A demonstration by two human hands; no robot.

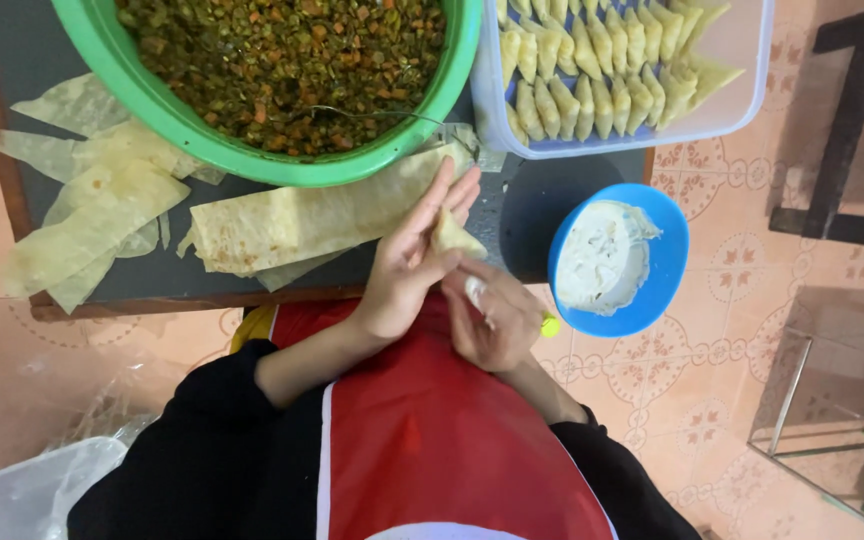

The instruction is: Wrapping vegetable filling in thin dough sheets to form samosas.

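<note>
My left hand (410, 258) holds a folded triangular pastry (454, 238) against its fingers, just above my lap. My right hand (492, 318) touches the pastry's lower edge, with white paste on a fingertip. Right beside my hands sits a blue bowl (666, 262) of white paste. A stack of thin pastry strips (302, 222) lies on the dark board (542, 200) just beyond my left hand. A large green bowl (177, 120) holds chopped vegetable filling (282, 60) at the top.
A clear plastic tub (742, 90) at top right holds several folded triangular pastries in rows. Loose pastry scraps (92, 215) lie on the board's left side. Tiled floor shows on the right, with a glass-and-metal frame (832, 400) and a dark stand (842, 140).
</note>
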